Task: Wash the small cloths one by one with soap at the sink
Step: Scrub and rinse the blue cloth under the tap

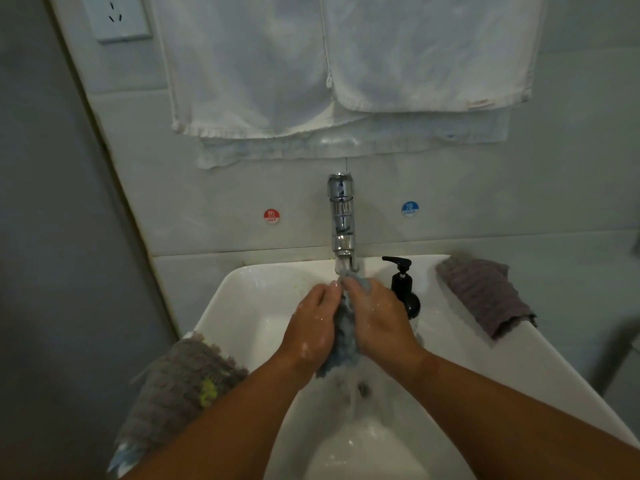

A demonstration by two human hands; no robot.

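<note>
A small blue-grey cloth (343, 337) hangs between my two hands over the white sink (242, 306), right under the chrome tap (343, 220). Water runs from the spout onto the cloth's top and streams down toward the drain (362, 388). My left hand (311, 327) grips the cloth from the left, and my right hand (375, 317) grips it from the right, its fingers curled over the top edge. Both hands are wet. A black soap pump bottle (403, 289) stands on the rim just right of my right hand.
A grey-purple cloth (485, 292) lies on the sink's right rim. A pile of grey, yellow and blue cloths (180, 386) hangs over the left rim. White towels (343, 64) hang on the tiled wall above the tap, with a socket (117, 17) at the upper left.
</note>
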